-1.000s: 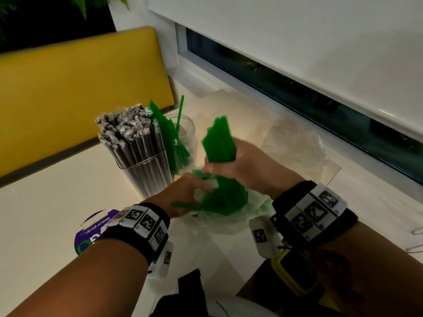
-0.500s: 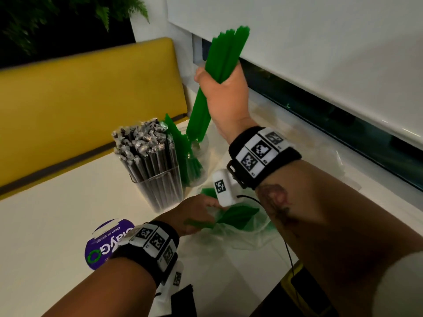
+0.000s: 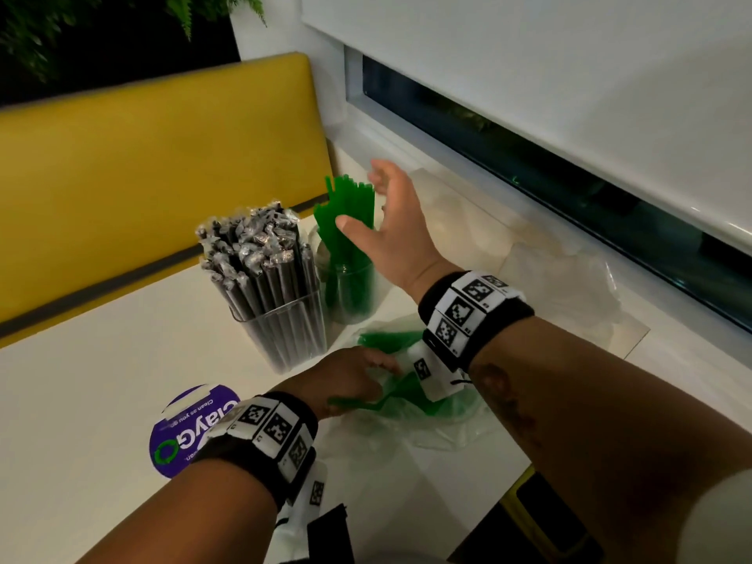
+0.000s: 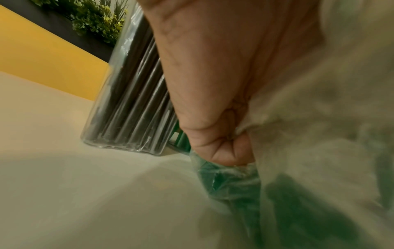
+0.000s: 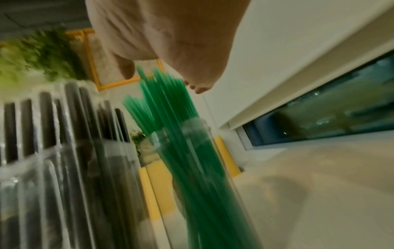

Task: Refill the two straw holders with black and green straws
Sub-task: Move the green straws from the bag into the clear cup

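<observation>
A square clear holder (image 3: 285, 331) packed with wrapped black straws (image 3: 256, 254) stands on the white table (image 3: 81, 400). Right behind it, a round clear holder (image 3: 350, 295) has green straws (image 3: 346, 205) standing in it. My right hand (image 3: 366, 205) is open with fingers spread, just right of the green straw tops and holding nothing. In the right wrist view the green straws (image 5: 181, 134) stand loose below my palm. My left hand (image 3: 378, 372) pinches a clear plastic bag (image 3: 447, 425) with more green straws (image 3: 411, 396) inside, seen close in the left wrist view as bag (image 4: 234, 182).
A purple round sticker (image 3: 191, 429) lies on the table near my left wrist. A yellow bench back (image 3: 154, 156) runs behind the table. Crumpled empty plastic (image 3: 569, 278) lies by the window sill (image 3: 407, 148). A dark object (image 3: 329, 535) sits at the near edge.
My right hand lifted a bunch of green straws out of the bag, brought it down into the round holder and let go. The left hand stayed on the bag.
</observation>
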Motion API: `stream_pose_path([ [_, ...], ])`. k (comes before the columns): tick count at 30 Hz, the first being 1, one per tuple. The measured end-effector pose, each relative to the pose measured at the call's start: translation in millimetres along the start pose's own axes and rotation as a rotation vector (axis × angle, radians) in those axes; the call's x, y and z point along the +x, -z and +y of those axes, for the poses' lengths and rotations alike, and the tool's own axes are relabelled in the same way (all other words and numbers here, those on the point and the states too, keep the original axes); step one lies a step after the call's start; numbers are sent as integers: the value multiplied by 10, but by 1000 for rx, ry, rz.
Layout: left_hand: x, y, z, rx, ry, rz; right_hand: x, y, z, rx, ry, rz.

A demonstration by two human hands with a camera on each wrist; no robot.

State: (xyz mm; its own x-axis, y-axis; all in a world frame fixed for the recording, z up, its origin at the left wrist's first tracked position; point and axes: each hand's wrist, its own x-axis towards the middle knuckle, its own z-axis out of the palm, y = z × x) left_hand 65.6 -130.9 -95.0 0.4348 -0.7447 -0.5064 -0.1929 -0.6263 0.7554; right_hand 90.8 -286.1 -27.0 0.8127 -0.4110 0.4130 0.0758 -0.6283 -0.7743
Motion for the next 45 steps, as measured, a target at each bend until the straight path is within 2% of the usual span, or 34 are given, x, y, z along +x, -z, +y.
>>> stream_pose_path([
  [2, 6, -11, 6, -18, 10, 9, 47, 81, -142, -35, 148, 65],
  [3, 6, -13, 16, -28, 22, 15, 74, 94, -179, -95, 202, 49],
  [4, 8, -15, 16, -38, 28, 20, 100, 91, -185, -174, 229, -17],
  [7, -7, -19, 33, -51, 32, 25, 93, 66, -94, -433, 165, -369],
  [8, -11, -17, 34, -53, 23, 26, 81, 74, -72, -462, 167, -404],
  [10, -23, -6, 29, -71, 7, 23, 22, 178, -154, -412, 205, -333],
  [13, -47, 1, 45, -138, -17, 22, -149, 527, -410, -222, 276, -63],
  [14, -50, 1, 47, -163, -25, 26, -239, 676, -463, -206, 244, -79],
  [15, -56, 2, 57, -189, -27, 28, -350, 796, -489, -240, 167, -214],
  [16, -54, -2, 46, -222, -35, 29, -494, 865, -442, -338, 86, -434],
  [17, -52, -8, 51, -273, -37, 29, -662, 865, -363, -491, 53, -682],
  [18, -33, -21, 46, -337, -44, 24, -848, 807, -233, -614, 56, -869],
  [19, -17, -38, 53, -375, -55, 25, -1033, 721, -86, -717, 71, -972],
  [22, 21, -106, 93, -332, -81, 98, -1469, 488, 289, -728, -25, -902],
  [25, 18, -139, 96, -183, -99, 99, -1727, 345, 453, -717, 38, -899],
  [29, -5, -119, 147, -66, -141, 100, -1742, 338, 465, -531, 136, -634],
  [30, -2, -99, 152, -60, -147, 108, -1737, 353, 439, -507, 122, -620],
  [34, -16, 10, 152, -2, -152, 94, -1711, 441, 398, -614, 163, -643],
  [37, -22, 57, 148, 96, -150, 70, -1694, 491, 453, -741, 85, -705],
  [42, 5, 33, 140, 150, -186, 103, -1632, 521, 420, -692, 81, -775],
  [45, 24, -3, 153, 165, -191, 102, -1636, 385, 513, -691, -50, -796],
])
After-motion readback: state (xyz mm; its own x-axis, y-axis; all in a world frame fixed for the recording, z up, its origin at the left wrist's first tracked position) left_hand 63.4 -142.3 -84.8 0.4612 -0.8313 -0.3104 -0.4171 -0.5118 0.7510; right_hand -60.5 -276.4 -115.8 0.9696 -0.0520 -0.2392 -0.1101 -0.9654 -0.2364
